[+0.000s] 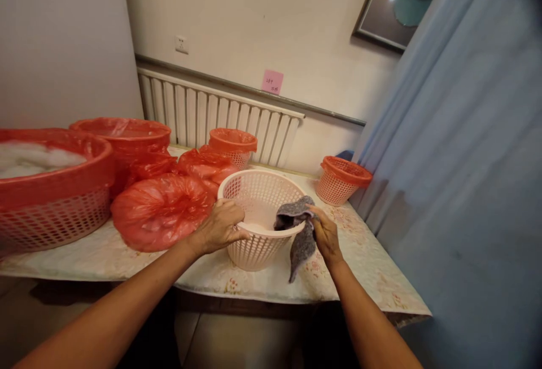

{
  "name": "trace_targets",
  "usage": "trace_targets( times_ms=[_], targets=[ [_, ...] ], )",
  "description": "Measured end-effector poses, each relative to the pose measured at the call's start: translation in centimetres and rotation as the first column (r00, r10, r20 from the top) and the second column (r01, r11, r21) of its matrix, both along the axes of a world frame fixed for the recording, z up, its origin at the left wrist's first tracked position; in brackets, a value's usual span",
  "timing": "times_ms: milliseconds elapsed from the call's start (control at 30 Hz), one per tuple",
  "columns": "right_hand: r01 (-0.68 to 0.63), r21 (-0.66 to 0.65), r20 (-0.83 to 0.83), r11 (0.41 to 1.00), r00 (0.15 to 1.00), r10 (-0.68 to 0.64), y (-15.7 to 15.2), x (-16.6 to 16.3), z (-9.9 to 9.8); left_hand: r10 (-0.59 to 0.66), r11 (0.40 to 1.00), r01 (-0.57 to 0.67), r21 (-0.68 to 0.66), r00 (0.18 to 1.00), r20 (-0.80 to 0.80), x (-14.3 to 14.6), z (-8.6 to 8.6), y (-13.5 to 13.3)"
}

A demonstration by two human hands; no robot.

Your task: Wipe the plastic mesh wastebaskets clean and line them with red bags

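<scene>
A pale pink plastic basket with lattice sides stands near the table's front edge, with no bag in it. My left hand grips its rim on the left, thumb outside and fingers curled over the edge. At the right rim my right hand is closed on a grey cloth. Part of the cloth lies over the rim into the basket, and the rest hangs down outside. Left of the basket, touching or nearly so, sits a tied red plastic bag.
Red-bagged baskets stand around: a large one with white stuff inside, another behind it, a small one by the radiator, one at right. A blue curtain hangs along the floral-covered table.
</scene>
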State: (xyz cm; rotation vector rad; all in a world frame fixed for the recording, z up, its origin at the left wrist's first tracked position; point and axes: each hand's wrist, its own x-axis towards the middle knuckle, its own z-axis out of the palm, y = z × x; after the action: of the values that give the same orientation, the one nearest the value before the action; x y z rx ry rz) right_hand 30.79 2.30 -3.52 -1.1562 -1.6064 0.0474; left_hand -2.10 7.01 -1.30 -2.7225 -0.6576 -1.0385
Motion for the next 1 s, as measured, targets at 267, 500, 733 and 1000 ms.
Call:
trace_targets(
  times_ms=[267,500,733,1000],
  targets=[
    [0.204,-0.05,-0.875,0.978,0.463,-0.141,0.4,5.2,-1.1,0.256,0.96,-0.225,-0.166,0.947,0.196,-0.8,0.9,0.3],
    [0.307,-0.062,-0.903,0.95,0.388,-0.185,-1.1,4.9,-1.3,0.634,0.714,-0.232,-0.661,0.615,0.469,2.5,1.6,-0.4],
    [0.434,-0.048,-0.539,0.9,0.747,-0.389,-2.0,1.0,0.8,0.537,0.494,0.15,-0.856,0.722,0.437,8.4,-2.3,-1.9],
    [0.045,0.01,-0.14,0.999,0.989,-0.043,-1.4,-6.6,-1.7,0.335,0.409,0.337,-0.848,0.808,0.484,11.8,-3.8,-1.9]
  ],
)
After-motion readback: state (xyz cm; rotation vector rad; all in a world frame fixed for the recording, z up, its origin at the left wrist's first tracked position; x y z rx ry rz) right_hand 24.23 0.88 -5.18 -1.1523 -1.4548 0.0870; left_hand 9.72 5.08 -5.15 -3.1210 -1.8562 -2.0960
